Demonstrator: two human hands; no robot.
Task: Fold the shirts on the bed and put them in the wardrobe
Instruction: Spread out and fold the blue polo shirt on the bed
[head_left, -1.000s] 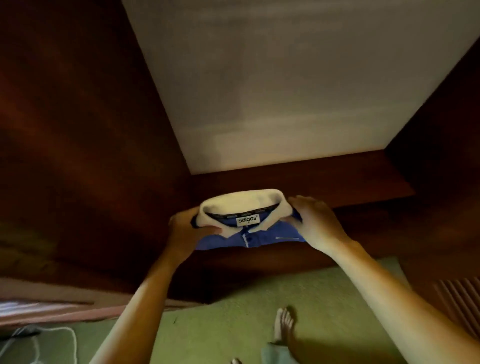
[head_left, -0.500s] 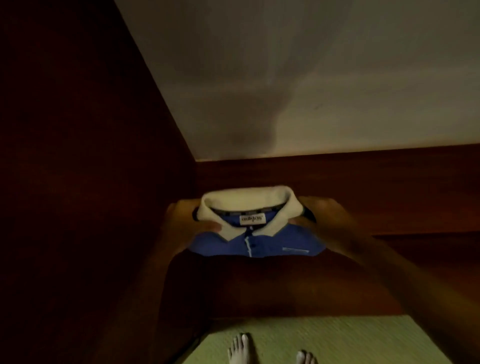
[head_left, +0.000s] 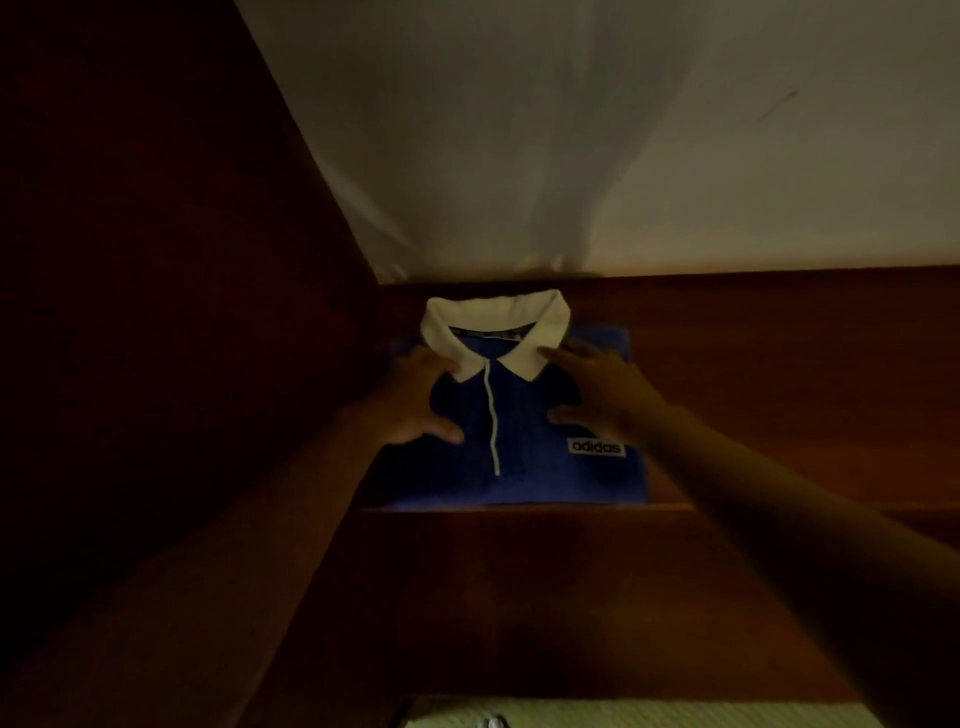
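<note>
l→r, dim light. 1 dark wood wardrobe side wall (head_left: 182, 312), left of l. hand. 1 l. hand (head_left: 410, 400): fingers spread, laid flat on shirt's left half, fingertips at the collar, thumb out toward the placket. 1 folded blue polo shirt (head_left: 519, 467), under and between both hands, flat on 1 wood shelf (head_left: 779, 389), tucked in its left corner. 1 white collar (head_left: 493, 312) just beyond the fingertips. 1 "adidas" label (head_left: 596, 447) just below r. hand. 1 r. hand (head_left: 602, 395): fingers spread, resting on shirt's right half. 1 pale back panel (head_left: 571, 156) beyond both hands.
</note>
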